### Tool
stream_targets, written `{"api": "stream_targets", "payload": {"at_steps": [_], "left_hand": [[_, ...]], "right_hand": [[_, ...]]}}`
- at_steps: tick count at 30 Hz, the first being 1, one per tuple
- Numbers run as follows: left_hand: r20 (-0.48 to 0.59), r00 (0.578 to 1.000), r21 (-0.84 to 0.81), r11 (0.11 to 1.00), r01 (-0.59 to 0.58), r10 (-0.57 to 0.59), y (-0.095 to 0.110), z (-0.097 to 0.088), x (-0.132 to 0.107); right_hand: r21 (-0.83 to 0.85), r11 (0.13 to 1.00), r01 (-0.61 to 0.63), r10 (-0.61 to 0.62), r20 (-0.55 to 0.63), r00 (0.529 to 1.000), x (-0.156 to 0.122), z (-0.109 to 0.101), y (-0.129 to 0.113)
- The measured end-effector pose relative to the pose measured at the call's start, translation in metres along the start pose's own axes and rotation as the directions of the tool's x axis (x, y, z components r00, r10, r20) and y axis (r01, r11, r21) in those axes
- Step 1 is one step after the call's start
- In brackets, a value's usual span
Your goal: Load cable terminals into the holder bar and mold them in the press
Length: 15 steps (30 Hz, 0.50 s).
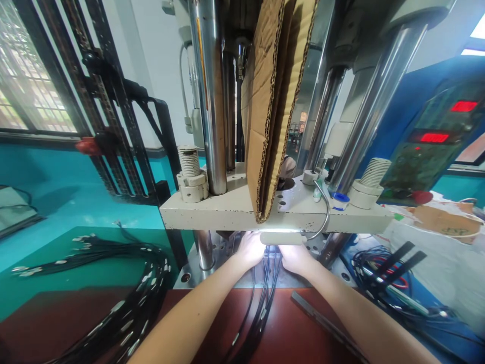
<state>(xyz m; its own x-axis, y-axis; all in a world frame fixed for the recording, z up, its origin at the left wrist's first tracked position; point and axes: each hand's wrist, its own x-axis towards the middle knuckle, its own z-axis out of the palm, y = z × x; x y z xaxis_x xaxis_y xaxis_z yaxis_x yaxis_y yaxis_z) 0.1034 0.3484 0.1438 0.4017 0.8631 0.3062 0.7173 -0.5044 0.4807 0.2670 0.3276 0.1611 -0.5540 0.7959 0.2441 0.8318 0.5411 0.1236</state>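
Note:
Both of my arms reach under the pale plate (215, 218) of a pillar press. My left hand (250, 249) is beneath the plate's front edge, left of several black cables (267, 283). My right hand (296, 258) is on the right side of the same cables. The fingers of both hands are hidden behind a small lamp (282, 238) and the plate, and washed out by bright light, so I cannot tell what they grip. From between the hands the cables run toward me over the dark red table (291, 333).
Folded cardboard (261, 121) stands upright on the plate between steel columns (212, 101). A large bundle of black cables (151, 283) lies to the left, coiled cables (379, 273) to the right. A dark bar (322, 323) rests beside my right forearm. A control panel (435, 136) glows red.

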Motion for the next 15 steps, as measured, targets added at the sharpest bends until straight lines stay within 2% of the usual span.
{"api": "stream_targets", "payload": {"at_steps": [11, 15], "left_hand": [[-0.035, 0.999, 0.063, 0.998, 0.007, -0.005, 0.007, 0.013, 0.011], [-0.001, 1.0, 0.077, 0.997, 0.005, -0.005, 0.003, 0.005, 0.014]], "right_hand": [[0.022, 0.999, 0.025, -0.026, 0.057, 0.998, 0.006, -0.004, 0.003], [0.051, 0.999, -0.012, 0.011, 0.038, 0.999, 0.01, -0.013, 0.002]]}}
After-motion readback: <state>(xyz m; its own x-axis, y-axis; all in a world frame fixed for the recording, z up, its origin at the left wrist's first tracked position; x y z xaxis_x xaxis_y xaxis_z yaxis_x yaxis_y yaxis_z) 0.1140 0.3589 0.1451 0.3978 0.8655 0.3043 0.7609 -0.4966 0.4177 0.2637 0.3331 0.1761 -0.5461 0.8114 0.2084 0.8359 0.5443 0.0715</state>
